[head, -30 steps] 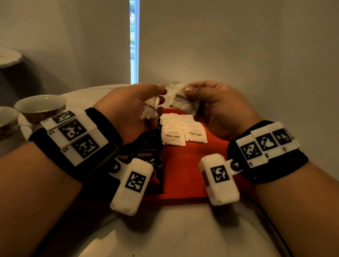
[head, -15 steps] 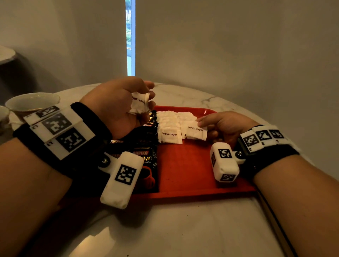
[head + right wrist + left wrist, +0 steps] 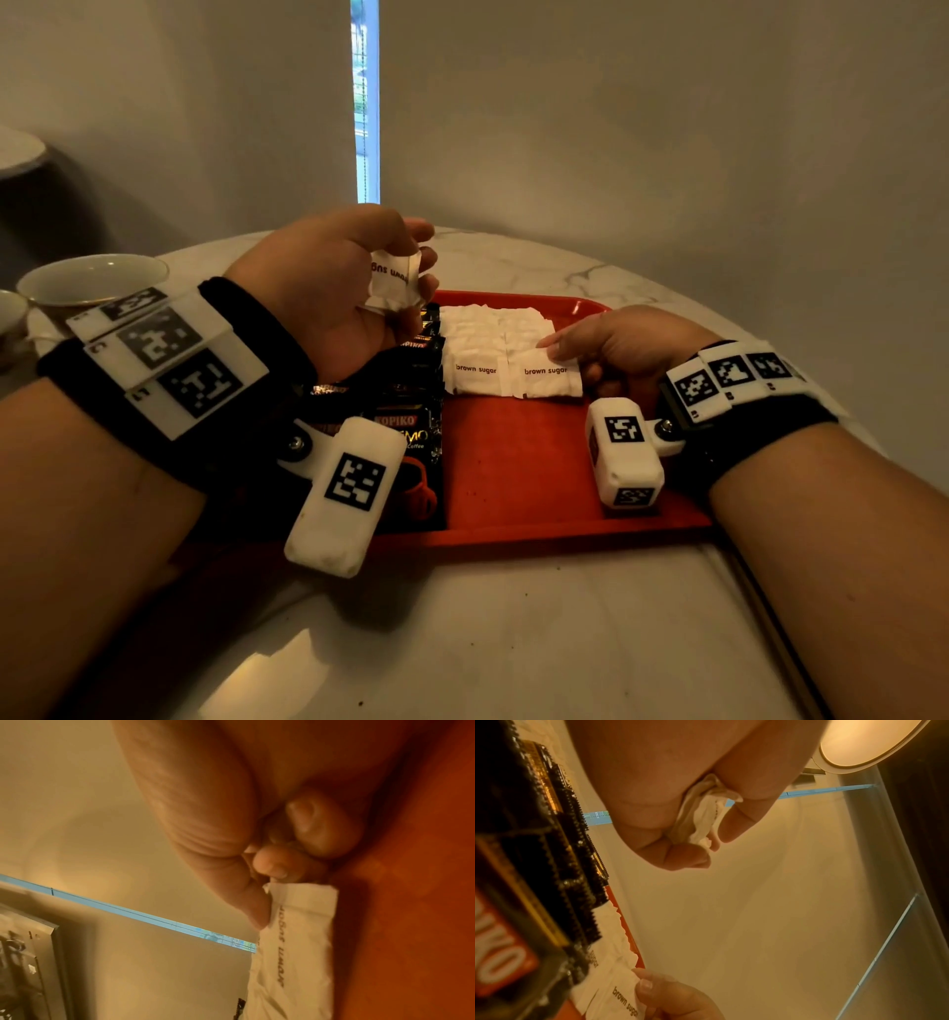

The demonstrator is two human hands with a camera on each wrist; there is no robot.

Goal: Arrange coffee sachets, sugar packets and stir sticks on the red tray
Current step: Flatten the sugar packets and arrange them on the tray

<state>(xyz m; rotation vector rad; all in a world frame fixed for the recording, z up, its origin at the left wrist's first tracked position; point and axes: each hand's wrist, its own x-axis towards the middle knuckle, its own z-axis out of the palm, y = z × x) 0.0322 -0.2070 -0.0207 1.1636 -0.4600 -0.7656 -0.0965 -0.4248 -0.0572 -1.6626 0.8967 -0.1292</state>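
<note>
Marble table, red tray loaded.
Left hand clutches brown sugar packets above the coffee sachets; right hand pinches the front tray packet beside them.

A café or hotel-style refreshment corner, indoors. A round white marble-patterned table stands against plain beige walls, with a narrow vertical window strip at the corner admitting daylight. On the table lies a red serving tray bearing single-serve black coffee sachets and white packets printed "brown sugar". Gold-rimmed china cups stand at the table's left edge. A round ceiling lamp shows in the left wrist view; a framed picture shows in the right wrist view.
</note>
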